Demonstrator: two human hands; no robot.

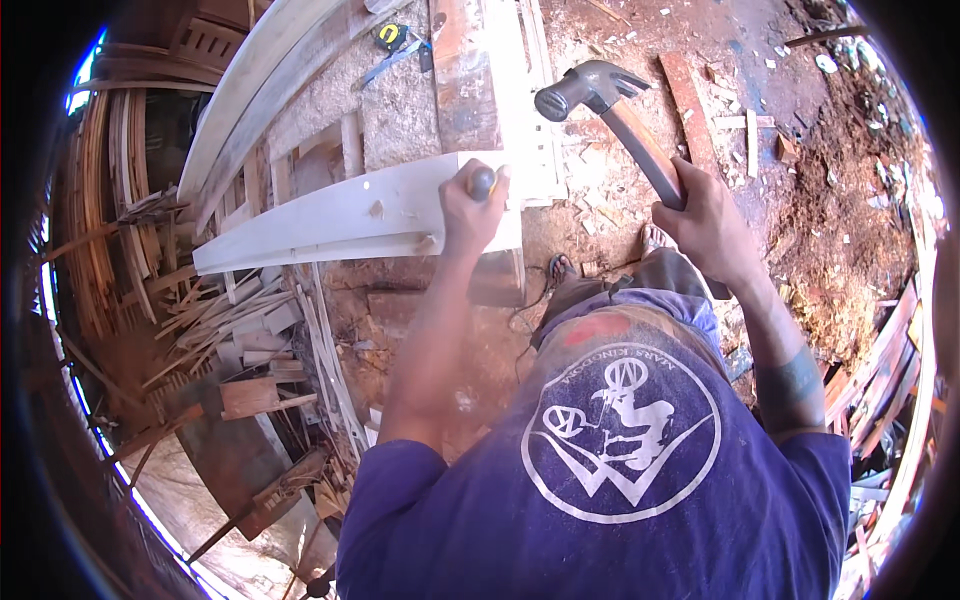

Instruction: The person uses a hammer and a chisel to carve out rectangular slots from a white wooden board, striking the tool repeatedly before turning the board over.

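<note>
My left hand is closed round the handle of what looks like a chisel, seen end-on with a dark rounded butt. Its blade is hidden beneath my fist. The fist rests at the wide right end of a pale, tapering wooden piece, which has a small chip on its face. In my right hand is a claw hammer, gripped low on its wood-and-black handle. The dark hammer head is raised to the right of the chisel, apart from it.
A tape measure lies on the dusty workbench beyond the wooden piece. Long curved boards lean at the far left. Scrap wood is heaped at left; a reddish plank and shavings cover the ground at right.
</note>
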